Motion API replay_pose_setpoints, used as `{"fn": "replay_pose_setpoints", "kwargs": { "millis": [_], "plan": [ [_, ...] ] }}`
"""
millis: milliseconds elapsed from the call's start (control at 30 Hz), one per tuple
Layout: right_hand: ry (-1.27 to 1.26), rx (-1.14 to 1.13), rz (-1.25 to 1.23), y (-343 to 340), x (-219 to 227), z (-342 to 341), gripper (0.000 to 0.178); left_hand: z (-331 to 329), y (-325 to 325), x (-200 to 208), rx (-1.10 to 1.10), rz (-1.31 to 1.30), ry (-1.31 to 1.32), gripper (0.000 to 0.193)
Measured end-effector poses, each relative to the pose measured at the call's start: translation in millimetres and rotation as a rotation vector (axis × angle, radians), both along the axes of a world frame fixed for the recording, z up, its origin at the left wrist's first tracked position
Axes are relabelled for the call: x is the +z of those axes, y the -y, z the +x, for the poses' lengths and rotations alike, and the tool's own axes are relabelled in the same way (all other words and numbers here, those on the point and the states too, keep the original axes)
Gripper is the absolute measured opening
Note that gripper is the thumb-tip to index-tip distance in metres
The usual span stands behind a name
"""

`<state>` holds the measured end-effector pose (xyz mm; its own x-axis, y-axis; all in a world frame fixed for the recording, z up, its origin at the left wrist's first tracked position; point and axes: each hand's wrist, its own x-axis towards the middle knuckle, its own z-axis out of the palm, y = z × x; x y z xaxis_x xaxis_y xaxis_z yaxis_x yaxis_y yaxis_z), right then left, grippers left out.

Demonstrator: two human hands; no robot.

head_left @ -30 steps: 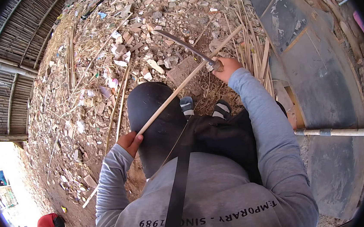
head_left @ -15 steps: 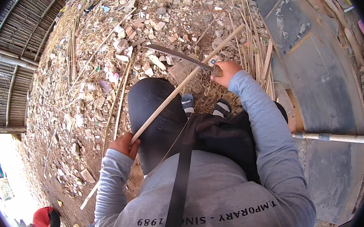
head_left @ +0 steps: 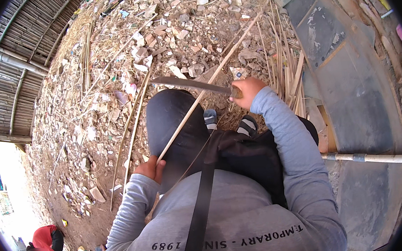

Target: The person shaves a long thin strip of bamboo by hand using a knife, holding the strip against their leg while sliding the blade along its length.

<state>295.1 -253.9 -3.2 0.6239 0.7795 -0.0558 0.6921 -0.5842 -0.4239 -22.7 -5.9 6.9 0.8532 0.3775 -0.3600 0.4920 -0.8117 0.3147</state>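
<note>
A long, pale bamboo strip [head_left: 184, 123] slants from my left hand across my dark-clad left knee and up to the right over the rubble. My left hand [head_left: 151, 169] is closed around its near part. In my right hand [head_left: 250, 92] is the short handle of a machete [head_left: 183, 82]. Its long dark blade points left and crosses the strip just beyond the knee. Whether the edge touches the strip, I cannot tell.
Broken bricks and stones [head_left: 154, 34] cover the ground. Split bamboo strips [head_left: 280, 51] lie to the right, beside grey sheets [head_left: 351, 88] and a white pole [head_left: 381, 158]. A bamboo wall [head_left: 9, 70] stands far left. A person in red [head_left: 46, 242] bends at lower left.
The machete has come nearer to me, its blade now lying flatter across the view. The bamboo strip has shifted away from me through my left hand and reaches farther up right.
</note>
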Motion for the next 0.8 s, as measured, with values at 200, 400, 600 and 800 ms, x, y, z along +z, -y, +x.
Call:
{"fn": "replay_pose_setpoints", "kwargs": {
  "millis": [200, 400, 600, 800],
  "plan": [
    [-0.087, -0.177, -0.010, 6.7, -15.8, 16.9, 0.041, -0.1, 4.1, -7.4, 0.041, 0.044, 0.032, 0.037],
    [-0.009, -0.048, 0.037, -1.1, -14.0, 4.7, 0.032, 6.4, 5.8, -11.4, 0.022, 0.159, 0.019, 0.035],
    [-0.205, 0.021, -0.018, 5.2, -42.0, 20.2, 0.033, 10.9, 6.8, -12.8, 0.011, 0.163, 0.013, 0.032],
    [-0.168, -0.136, -0.017, -3.9, -31.0, 18.3, 0.032, 9.4, -2.0, -16.1, 0.011, 0.127, -0.012, 0.031]
  ]
}}
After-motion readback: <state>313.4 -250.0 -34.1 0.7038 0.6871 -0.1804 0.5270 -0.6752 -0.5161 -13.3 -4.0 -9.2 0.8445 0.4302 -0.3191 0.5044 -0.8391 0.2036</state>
